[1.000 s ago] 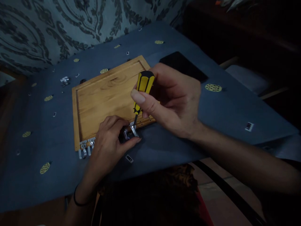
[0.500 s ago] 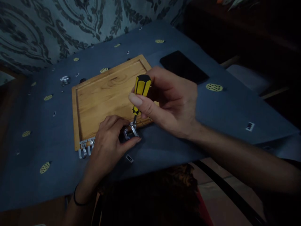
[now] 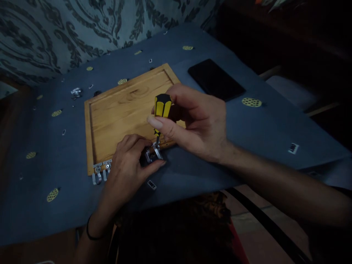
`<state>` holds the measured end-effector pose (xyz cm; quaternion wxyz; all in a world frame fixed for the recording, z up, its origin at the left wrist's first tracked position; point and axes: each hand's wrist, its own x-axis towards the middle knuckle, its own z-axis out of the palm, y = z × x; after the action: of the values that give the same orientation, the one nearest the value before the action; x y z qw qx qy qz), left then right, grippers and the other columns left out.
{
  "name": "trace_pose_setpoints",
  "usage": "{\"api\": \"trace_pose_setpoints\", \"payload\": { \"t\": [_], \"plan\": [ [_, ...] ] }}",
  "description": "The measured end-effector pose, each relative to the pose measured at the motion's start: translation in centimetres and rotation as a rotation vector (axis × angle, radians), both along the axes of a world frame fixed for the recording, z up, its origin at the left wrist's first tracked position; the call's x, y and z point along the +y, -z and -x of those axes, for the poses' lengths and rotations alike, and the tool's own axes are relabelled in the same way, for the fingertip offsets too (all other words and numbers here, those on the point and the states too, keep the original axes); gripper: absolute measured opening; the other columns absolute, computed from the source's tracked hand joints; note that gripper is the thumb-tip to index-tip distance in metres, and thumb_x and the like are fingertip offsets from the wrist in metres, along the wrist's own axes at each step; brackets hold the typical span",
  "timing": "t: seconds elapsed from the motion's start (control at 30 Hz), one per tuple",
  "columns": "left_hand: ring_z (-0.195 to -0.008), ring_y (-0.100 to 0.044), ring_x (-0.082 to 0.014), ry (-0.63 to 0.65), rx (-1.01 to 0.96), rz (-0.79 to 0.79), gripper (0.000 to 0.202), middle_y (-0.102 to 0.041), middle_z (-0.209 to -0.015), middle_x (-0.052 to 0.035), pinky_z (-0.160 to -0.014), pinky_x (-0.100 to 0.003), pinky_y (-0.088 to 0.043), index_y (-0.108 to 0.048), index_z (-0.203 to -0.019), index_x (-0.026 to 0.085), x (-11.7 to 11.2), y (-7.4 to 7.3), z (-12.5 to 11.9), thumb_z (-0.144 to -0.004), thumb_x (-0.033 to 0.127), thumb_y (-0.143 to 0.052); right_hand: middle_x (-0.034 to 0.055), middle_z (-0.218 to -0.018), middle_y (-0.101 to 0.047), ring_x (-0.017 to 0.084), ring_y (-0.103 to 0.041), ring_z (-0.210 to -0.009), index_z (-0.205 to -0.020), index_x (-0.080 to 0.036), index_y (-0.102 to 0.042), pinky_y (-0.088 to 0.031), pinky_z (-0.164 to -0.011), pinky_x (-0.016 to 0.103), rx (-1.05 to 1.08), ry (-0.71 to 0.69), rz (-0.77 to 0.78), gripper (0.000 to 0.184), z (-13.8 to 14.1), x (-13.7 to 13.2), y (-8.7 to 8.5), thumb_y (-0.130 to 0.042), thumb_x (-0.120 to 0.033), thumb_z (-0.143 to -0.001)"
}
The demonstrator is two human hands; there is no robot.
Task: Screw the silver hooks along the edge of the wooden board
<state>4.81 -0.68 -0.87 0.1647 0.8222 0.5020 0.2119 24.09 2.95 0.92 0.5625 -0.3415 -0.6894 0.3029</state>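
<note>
A wooden board (image 3: 123, 113) with a raised rim lies flat, metal hooks (image 3: 98, 173) lined along its near edge. My right hand (image 3: 200, 126) grips a yellow-and-black screwdriver (image 3: 162, 108) between thumb and fingers. The screwdriver stands nearly upright, its tip down at the plate of a metal hook (image 3: 157, 151). At that same edge, my left hand (image 3: 128, 161) is curled round the hook, thumb by its lower end and fingers over the board. What lies under the left palm and fingers is hidden.
A blue cloth with pineapple prints covers the table (image 3: 275, 135). A black phone or tablet (image 3: 216, 79) lies beyond my right hand. Small shiny metal pieces (image 3: 76, 92) lie left of the board, a dark small object (image 3: 97, 93) near them. Patterned fabric (image 3: 90, 25) hangs behind.
The screwdriver's handle and my right hand have shifted slightly down and left, the tip staying at the hook. My left hand and the board keep their places.
</note>
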Motion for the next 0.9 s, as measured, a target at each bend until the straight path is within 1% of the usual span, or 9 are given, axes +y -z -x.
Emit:
{"api": "trace_pose_setpoints", "payload": {
  "t": [0.17,0.3,0.4,0.47,0.53,0.6,0.7,0.8,0.9],
  "plan": [
    [-0.106,-0.066,-0.0279,-0.007,0.009,-0.012,0.031,-0.072,-0.110,-0.0060,-0.093,-0.043,-0.053,-0.070,-0.110,0.021,-0.02,0.03,-0.07,-0.085,0.033,-0.085,-0.0019,-0.079,-0.060,0.010,-0.053,-0.065,-0.080,-0.023,-0.057,-0.049,-0.056,0.024,0.016,-0.128,0.056,0.039,-0.06,0.25,-0.04,-0.073,-0.057,-0.090],
    [-0.103,-0.067,-0.0268,-0.009,0.020,-0.040,0.031,-0.072,-0.109,-0.0038,-0.091,-0.042,-0.054,-0.070,-0.112,0.024,-0.10,0.17,-0.02,-0.086,0.035,-0.083,-0.0024,-0.081,-0.064,0.010,-0.059,-0.069,-0.087,-0.021,-0.064,-0.051,-0.057,0.021,0.082,-0.256,0.056,0.031,-0.37,0.52,-0.39,-0.078,-0.049,-0.088],
    [-0.103,-0.066,-0.0265,-0.023,0.021,-0.043,0.027,-0.072,-0.107,-0.0033,-0.091,-0.041,-0.055,-0.070,-0.105,0.023,-0.15,0.20,0.01,-0.087,0.039,-0.083,-0.0015,-0.081,-0.065,0.010,-0.062,-0.072,-0.085,-0.020,-0.066,-0.053,-0.058,0.020,0.068,-0.346,0.079,0.026,-0.58,0.56,-0.59,-0.071,-0.043,-0.095],
    [-0.102,-0.066,-0.0261,-0.013,0.011,-0.052,0.027,-0.071,-0.106,-0.0030,-0.091,-0.041,-0.055,-0.070,-0.104,0.023,-0.15,0.19,0.03,-0.087,0.040,-0.082,-0.0032,-0.077,-0.063,0.007,-0.061,-0.069,-0.082,-0.018,-0.065,-0.053,-0.057,0.018,0.035,-0.370,0.060,0.026,-0.64,0.57,-0.62,-0.066,-0.038,-0.099],
    [-0.102,-0.066,-0.0260,0.009,-0.006,-0.055,0.027,-0.071,-0.106,-0.0030,-0.092,-0.042,-0.055,-0.070,-0.107,0.024,-0.12,0.18,0.06,-0.089,0.040,-0.081,-0.0065,-0.071,-0.058,0.005,-0.057,-0.064,-0.082,-0.018,-0.063,-0.050,-0.057,0.016,0.004,-0.363,-0.005,0.021,-0.65,0.59,-0.60,-0.067,-0.031,-0.099],
    [-0.103,-0.067,-0.0266,0.023,-0.016,-0.047,0.029,-0.071,-0.107,-0.0033,-0.093,-0.043,-0.055,-0.070,-0.111,0.024,-0.08,0.20,0.09,-0.090,0.040,-0.081,-0.0084,-0.068,-0.054,0.003,-0.053,-0.060,-0.079,-0.018,-0.060,-0.046,-0.056,0.015,-0.012,-0.325,-0.047,0.022,-0.61,0.61,-0.54,-0.071,-0.027,-0.096],
    [-0.099,-0.067,-0.0264,0.021,-0.020,-0.045,0.030,-0.070,-0.103,-0.0028,-0.089,-0.043,-0.055,-0.069,-0.111,0.024,-0.05,0.29,0.14,-0.089,0.040,-0.081,-0.0076,-0.070,-0.054,0.004,-0.050,-0.059,-0.073,-0.019,-0.055,-0.043,-0.054,0.018,-0.005,-0.246,-0.035,0.033,-0.47,0.61,-0.33,-0.075,-0.036,-0.093],
    [-0.095,-0.066,-0.0256,0.023,-0.024,-0.057,0.030,-0.070,-0.101,-0.0025,-0.088,-0.043,-0.054,-0.069,-0.109,0.023,-0.06,0.34,0.14,-0.089,0.040,-0.082,-0.0069,-0.069,-0.053,0.005,-0.046,-0.057,-0.072,-0.021,-0.054,-0.042,-0.052,0.021,0.016,-0.215,-0.039,0.039,-0.31,0.48,-0.09,-0.074,-0.047,-0.092],
    [-0.096,-0.065,-0.0259,0.008,-0.001,-0.049,0.029,-0.069,-0.100,-0.0031,-0.086,-0.042,-0.053,-0.069,-0.108,0.022,-0.06,0.21,0.07,-0.088,0.038,-0.083,-0.0040,-0.072,-0.055,0.009,-0.050,-0.061,-0.072,-0.022,-0.054,-0.043,-0.052,0.024,0.017,-0.158,-0.050,0.041,-0.19,0.11,-0.16,-0.073,-0.053,-0.092]
  ]
}}
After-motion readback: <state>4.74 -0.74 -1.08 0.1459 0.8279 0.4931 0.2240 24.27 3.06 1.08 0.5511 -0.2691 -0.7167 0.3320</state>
